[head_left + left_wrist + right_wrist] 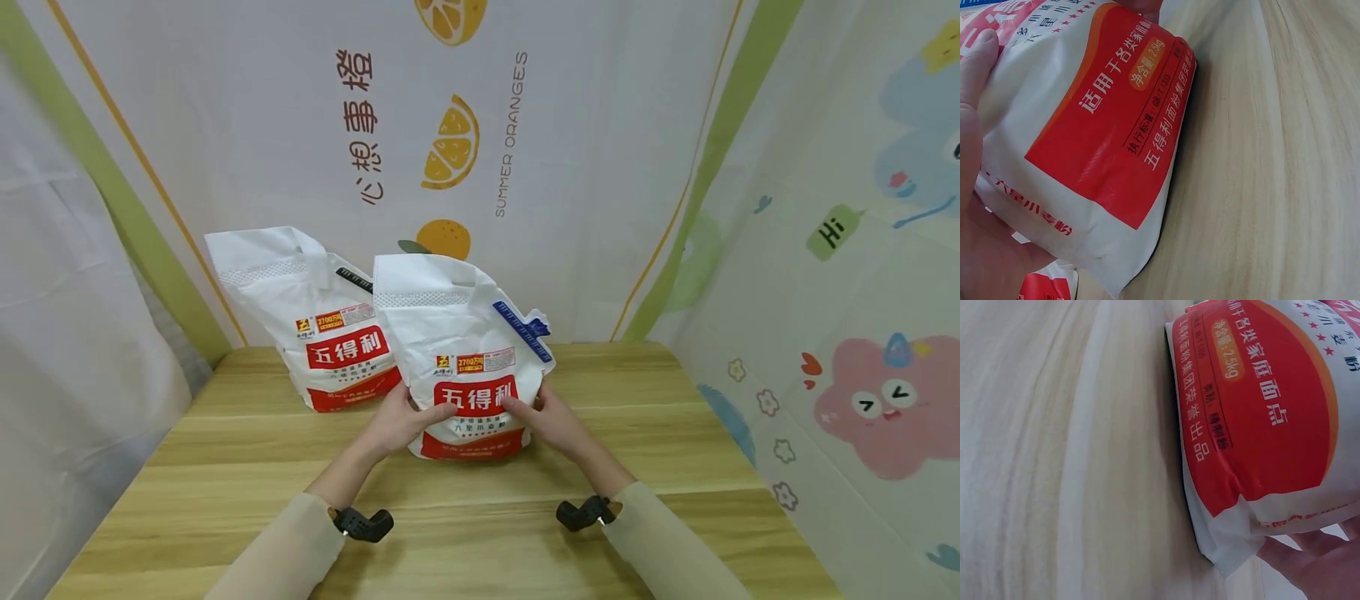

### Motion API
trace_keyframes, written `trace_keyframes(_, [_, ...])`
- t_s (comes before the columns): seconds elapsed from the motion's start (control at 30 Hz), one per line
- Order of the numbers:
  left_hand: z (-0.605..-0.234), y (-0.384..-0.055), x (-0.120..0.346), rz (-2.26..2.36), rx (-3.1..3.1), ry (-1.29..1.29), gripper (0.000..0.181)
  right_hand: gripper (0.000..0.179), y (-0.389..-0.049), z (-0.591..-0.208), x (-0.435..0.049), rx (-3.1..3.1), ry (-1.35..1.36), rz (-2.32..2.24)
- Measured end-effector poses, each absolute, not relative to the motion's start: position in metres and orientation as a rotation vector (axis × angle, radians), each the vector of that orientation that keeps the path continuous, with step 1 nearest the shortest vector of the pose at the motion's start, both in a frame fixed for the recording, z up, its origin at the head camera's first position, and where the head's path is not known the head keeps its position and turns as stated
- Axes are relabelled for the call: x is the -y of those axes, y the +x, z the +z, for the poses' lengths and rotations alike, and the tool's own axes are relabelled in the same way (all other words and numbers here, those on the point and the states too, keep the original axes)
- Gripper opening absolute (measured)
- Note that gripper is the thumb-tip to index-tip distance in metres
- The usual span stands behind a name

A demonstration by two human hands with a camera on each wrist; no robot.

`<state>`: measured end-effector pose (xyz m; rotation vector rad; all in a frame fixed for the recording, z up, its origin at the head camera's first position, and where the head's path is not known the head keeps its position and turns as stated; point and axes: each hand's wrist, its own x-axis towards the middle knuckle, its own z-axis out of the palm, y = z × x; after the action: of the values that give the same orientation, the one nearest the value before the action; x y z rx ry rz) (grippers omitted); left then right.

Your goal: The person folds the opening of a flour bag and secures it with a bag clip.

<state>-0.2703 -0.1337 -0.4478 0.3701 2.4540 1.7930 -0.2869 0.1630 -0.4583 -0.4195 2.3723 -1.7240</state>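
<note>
A white and red flour bag (427,333) stands upright on the wooden table, its top folded over. A blue clip (522,332) is fastened on the slanted edge at its upper right. My left hand (393,423) grips the bag's left side low down, thumb over the front and fingers round the side. From the opposite side my right hand (553,423) holds it the same way, its thumb on the red label. In the right wrist view, fingers (1316,550) reach behind the bag's lower corner. Both hands' other fingertips are hidden behind the bag.
A second, matching flour bag (270,308) with a black clip (355,280) stands behind and to the left, partly covered by the front one. The wooden table (465,533) runs back to a printed curtain (600,167). Another patterned curtain (817,292) hangs along the right.
</note>
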Motion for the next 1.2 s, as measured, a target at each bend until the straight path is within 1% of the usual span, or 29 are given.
trace_keyframes(0.23, [-0.449,-0.273,0.133,1.788,-2.460,0.382,0.064,0.067,-0.287,-0.457,-0.163,-2.382,-0.435,-1.728])
trace_keyframes(0.47, [-0.450,-0.271,0.132,1.775,-2.466,0.377,0.065,0.064,-0.288,-0.459,-0.165,-2.382,-0.446,-1.710])
trace_keyframes(0.8, [-0.450,-0.269,0.134,1.782,-2.489,0.374,0.066,0.064,-0.291,-0.458,-0.163,-2.404,-0.472,-1.691])
trace_keyframes(0.9, [-0.447,-0.267,0.135,1.756,-2.490,0.395,0.067,0.067,-0.291,-0.457,-0.167,-2.427,-0.479,-1.636])
trace_keyframes(1.03, [-0.441,-0.261,0.145,1.635,-2.569,0.437,0.069,0.075,-0.284,-0.449,-0.182,-2.521,-0.488,-1.494])
trace_keyframes(1.1, [-0.437,-0.257,0.153,1.544,-2.655,0.484,0.072,0.079,-0.278,-0.442,-0.194,-2.612,-0.508,-1.388])
trace_keyframes(1.2, [-0.429,-0.250,0.167,1.393,-2.798,0.611,0.082,0.084,-0.267,-0.431,-0.215,-2.789,-0.534,-1.185])
